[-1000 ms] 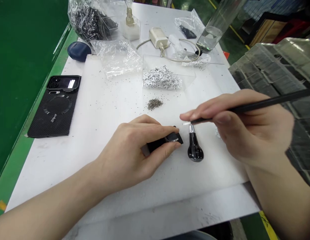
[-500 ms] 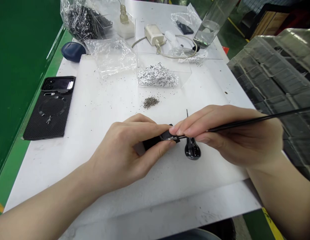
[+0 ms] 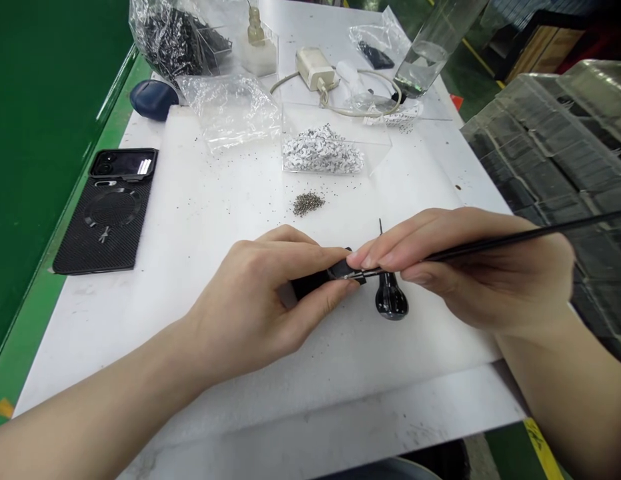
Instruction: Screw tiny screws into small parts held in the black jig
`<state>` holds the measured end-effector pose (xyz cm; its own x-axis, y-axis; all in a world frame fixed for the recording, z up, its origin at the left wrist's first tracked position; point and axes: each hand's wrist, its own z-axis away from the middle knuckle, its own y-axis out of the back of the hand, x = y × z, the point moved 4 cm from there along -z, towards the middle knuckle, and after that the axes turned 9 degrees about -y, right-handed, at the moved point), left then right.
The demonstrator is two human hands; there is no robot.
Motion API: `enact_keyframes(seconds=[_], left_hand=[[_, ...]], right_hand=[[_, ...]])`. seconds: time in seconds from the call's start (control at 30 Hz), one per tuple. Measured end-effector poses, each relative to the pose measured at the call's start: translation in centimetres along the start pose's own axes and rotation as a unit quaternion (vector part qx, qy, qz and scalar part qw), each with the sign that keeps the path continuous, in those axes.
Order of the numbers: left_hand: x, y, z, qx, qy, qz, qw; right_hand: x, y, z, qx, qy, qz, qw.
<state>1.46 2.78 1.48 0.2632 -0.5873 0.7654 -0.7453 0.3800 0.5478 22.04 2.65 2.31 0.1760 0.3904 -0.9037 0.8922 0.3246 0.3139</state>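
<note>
My left hand (image 3: 263,293) pinches a small black part (image 3: 313,283) between thumb and fingers and steadies it on the white mat. My right hand (image 3: 480,267) grips a long, slim black tool (image 3: 520,240) with a thin metal end, like a pen. Its tip meets the right end of the black part, between the fingertips of both hands; the exact contact is too small to make out. Under my right fingers lies a short tool with a rounded black handle (image 3: 391,299), its thin shaft pointing away from me.
Beyond my hands sit a pile of tiny metal pieces (image 3: 308,203) and a clear tray (image 3: 335,172) of small white pieces. A phone case (image 3: 103,227) lies left. Farther back are plastic bags (image 3: 230,110), a charger (image 3: 314,69) and a clear cylinder (image 3: 425,63); plastic boxes (image 3: 555,147) stand right.
The whole view has shifted slightly, so things appear a little farther right. Both hands keep the same grip, with the tool's tip still at the black part.
</note>
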Motion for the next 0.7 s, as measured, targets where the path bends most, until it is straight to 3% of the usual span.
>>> enact_keyframes(seconds=[0.4, 0.7], left_hand=[[0.0, -0.1, -0.1, 0.001, 0.002, 0.003, 1.0], [0.0, -0.1, 0.0, -0.006, -0.004, -0.005, 1.0]], right_hand=[[0.2, -0.1, 0.0, 0.012, 0.001, -0.023, 1.0], [-0.9, 0.4, -0.5, -0.058, -0.004, 0.02, 0.998]])
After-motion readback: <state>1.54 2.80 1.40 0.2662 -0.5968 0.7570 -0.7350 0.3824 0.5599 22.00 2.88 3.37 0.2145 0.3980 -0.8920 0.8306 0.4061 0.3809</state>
